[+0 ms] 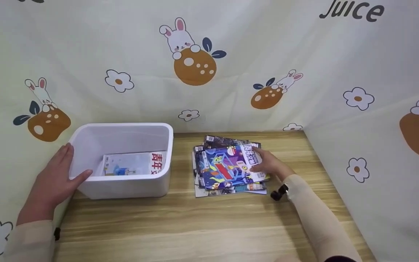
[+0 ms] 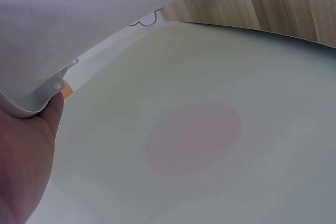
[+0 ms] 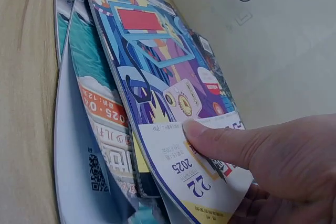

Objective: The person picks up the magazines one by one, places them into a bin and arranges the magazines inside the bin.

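Observation:
A white plastic storage bin [image 1: 124, 187] stands on the left of the wooden table. My left hand [image 1: 55, 178] holds its near left corner, thumb over the rim and fingers along the outer side. In the left wrist view the bin's wall [image 2: 105, 9] rises above that hand [image 2: 26, 156]. Inside the bin lies a magazine [image 1: 129, 163] with a pale blue cover and red characters. To the right, my right hand [image 1: 271, 163] grips the edge of a purple-blue magazine [image 1: 224, 167] on top of a pile. The right wrist view shows the thumb [image 3: 220, 142] on its cover, fingers underneath.
More magazines [image 1: 231, 141] lie unevenly stacked under the purple one. A printed curtain [image 1: 231, 105] with rabbits and oranges encloses the wooden table [image 1: 180, 225] at the back and sides. The bin stands close to the left curtain.

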Action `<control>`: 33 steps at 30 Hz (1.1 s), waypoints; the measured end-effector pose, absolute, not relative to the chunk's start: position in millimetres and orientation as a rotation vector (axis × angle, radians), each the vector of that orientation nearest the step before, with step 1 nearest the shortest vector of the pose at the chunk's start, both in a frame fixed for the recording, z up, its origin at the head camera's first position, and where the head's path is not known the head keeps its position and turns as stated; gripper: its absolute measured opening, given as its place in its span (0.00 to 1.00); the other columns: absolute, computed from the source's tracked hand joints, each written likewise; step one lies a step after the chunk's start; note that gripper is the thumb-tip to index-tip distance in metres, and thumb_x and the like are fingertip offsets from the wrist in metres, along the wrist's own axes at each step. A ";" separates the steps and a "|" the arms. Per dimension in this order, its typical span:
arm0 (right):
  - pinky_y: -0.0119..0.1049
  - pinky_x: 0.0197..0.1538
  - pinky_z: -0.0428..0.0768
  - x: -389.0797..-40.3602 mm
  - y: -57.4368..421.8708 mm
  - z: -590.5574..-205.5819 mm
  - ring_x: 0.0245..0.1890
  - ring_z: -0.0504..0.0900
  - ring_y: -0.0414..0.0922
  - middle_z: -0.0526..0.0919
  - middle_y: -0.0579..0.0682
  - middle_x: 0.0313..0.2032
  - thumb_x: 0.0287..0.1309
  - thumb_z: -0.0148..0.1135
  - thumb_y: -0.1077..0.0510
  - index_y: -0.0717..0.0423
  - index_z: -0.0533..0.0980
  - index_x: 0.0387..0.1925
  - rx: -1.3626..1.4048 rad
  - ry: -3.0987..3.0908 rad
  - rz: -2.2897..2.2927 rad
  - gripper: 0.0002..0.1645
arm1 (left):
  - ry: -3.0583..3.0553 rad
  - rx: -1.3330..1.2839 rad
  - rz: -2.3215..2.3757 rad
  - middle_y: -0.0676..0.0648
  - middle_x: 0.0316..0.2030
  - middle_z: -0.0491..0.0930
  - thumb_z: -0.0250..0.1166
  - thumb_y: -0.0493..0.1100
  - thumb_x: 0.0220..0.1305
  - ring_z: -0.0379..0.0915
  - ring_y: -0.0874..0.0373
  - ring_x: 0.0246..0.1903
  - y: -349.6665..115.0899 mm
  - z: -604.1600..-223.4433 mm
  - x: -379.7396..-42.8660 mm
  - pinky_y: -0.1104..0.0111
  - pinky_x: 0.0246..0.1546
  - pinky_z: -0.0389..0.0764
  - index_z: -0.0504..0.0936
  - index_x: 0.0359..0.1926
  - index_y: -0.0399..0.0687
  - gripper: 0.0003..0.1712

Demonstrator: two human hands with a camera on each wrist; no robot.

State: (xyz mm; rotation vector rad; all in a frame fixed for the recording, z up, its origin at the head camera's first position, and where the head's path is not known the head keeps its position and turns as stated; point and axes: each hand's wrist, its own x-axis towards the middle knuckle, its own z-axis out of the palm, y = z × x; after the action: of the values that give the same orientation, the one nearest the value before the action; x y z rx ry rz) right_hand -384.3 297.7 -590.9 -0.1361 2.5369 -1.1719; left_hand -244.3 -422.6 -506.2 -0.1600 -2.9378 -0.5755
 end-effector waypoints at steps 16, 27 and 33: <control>0.58 0.81 0.68 -379.5 298.7 -587.4 0.74 0.72 0.67 0.68 0.73 0.77 0.57 0.84 0.64 0.57 0.53 0.89 -0.100 2.573 -1.190 0.67 | -2.943 -0.147 -0.581 0.27 0.87 0.38 0.61 0.73 0.75 0.34 0.26 0.85 -424.1 -506.8 -244.2 0.20 0.73 0.46 0.36 0.89 0.37 0.67; 0.61 0.86 0.55 -378.5 308.0 -587.9 0.83 0.58 0.67 0.56 0.69 0.85 0.61 0.83 0.59 0.51 0.50 0.91 -0.109 2.496 -1.197 0.68 | -2.937 -0.142 -0.595 0.26 0.87 0.39 0.61 0.74 0.75 0.35 0.26 0.85 -421.0 -506.1 -241.7 0.22 0.75 0.46 0.38 0.89 0.36 0.68; 0.65 0.86 0.44 -381.7 318.5 -592.2 0.87 0.47 0.67 0.50 0.64 0.88 0.63 0.83 0.52 0.38 0.51 0.91 -0.218 2.489 -1.111 0.66 | -2.926 -0.159 -0.599 0.26 0.87 0.41 0.62 0.73 0.75 0.35 0.26 0.85 -421.8 -506.0 -242.1 0.22 0.76 0.46 0.39 0.89 0.35 0.67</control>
State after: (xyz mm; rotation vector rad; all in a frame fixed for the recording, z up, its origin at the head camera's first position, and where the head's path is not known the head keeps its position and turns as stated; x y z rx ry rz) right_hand -381.7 318.5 -592.2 -0.2178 2.4889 -1.1108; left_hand -242.1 -421.8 -506.0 -0.1587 -2.9260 -0.5992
